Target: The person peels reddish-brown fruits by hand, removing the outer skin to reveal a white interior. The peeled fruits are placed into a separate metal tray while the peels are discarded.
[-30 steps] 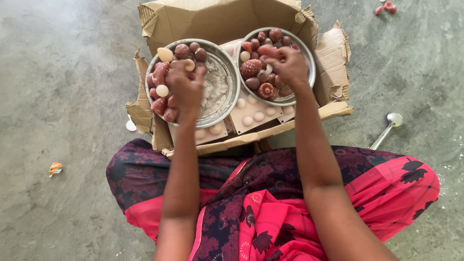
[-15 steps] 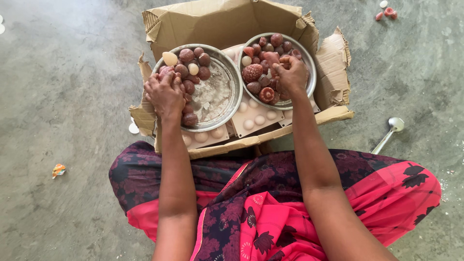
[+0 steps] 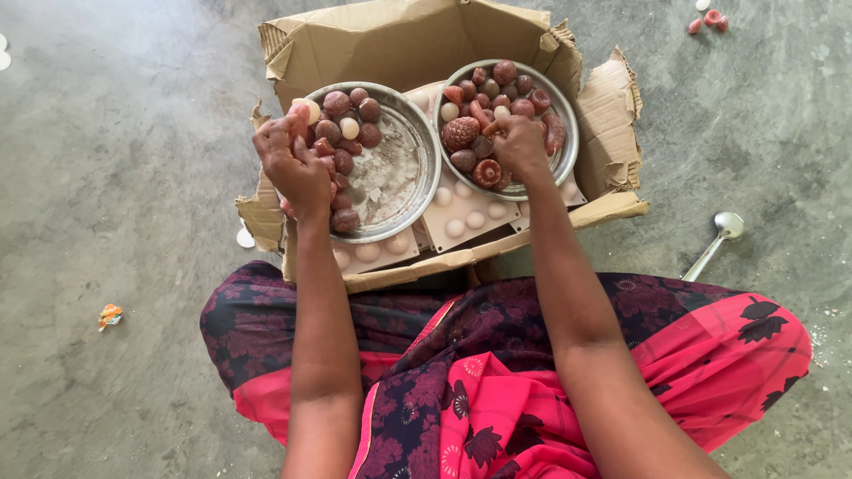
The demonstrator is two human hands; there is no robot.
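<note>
Head view, looking straight down: the left hand point(image 3: 297, 164) hovers over the near-left rim of the left metal bowl point(image 3: 410, 191), fingers curled shut around a small reddish-brown piece point(image 3: 300, 111) pinched at the fingertips; only its tip shows, so its long axis cannot be told. The right hand point(image 3: 519, 142) reaches into the right metal bowl point(image 3: 568, 151), fingers bent down among the pieces there; whether it grips one cannot be told. Just beside its fingertips lies an elongated pink piece point(image 3: 480, 113), its long axis running away from the person and slightly leftward. Against the right wall of that bowl, an oblong dark red piece point(image 3: 555, 131) lies lengthwise along the rim, pointing away from the person. A large knobbly red piece point(image 3: 461, 133) sits left of the right hand. The left bowl holds round maroon and cream pieces crowded along its left side, with whitish powder on its bare bottom. Both bowls rest side by side on pale moulded trays point(image 3: 466, 217) inside a torn cardboard box point(image 3: 408, 40). A metal spoon point(image 3: 714, 239) lies on the concrete floor point(image 3: 133, 222) well to the right, handle pointing toward the person's red patterned garment point(image 3: 497, 399)
</note>
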